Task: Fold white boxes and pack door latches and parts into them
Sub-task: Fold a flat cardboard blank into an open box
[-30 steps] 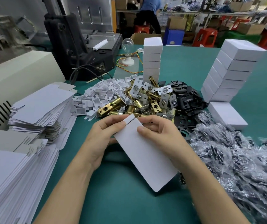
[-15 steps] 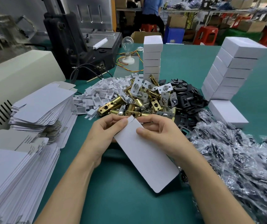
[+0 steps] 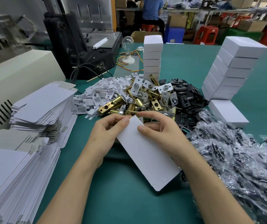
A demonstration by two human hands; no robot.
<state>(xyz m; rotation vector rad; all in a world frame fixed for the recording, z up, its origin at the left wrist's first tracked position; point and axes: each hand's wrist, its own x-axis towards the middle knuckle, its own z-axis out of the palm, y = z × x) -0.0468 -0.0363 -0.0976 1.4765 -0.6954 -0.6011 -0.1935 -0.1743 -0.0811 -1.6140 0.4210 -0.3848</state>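
I see the flat white cardboard box held tilted just above the green table mat, on the near side of the heap of brass door latches. The left hand pinches its far corner between thumb and fingers. The right hand curls round the far end, thumb pressed on top. I can't make out the end flap; it may be behind the fingers.

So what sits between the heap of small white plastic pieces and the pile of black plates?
A heap of brass door latches, seen in the head view, bordering the white plastic pieces and the black plates.
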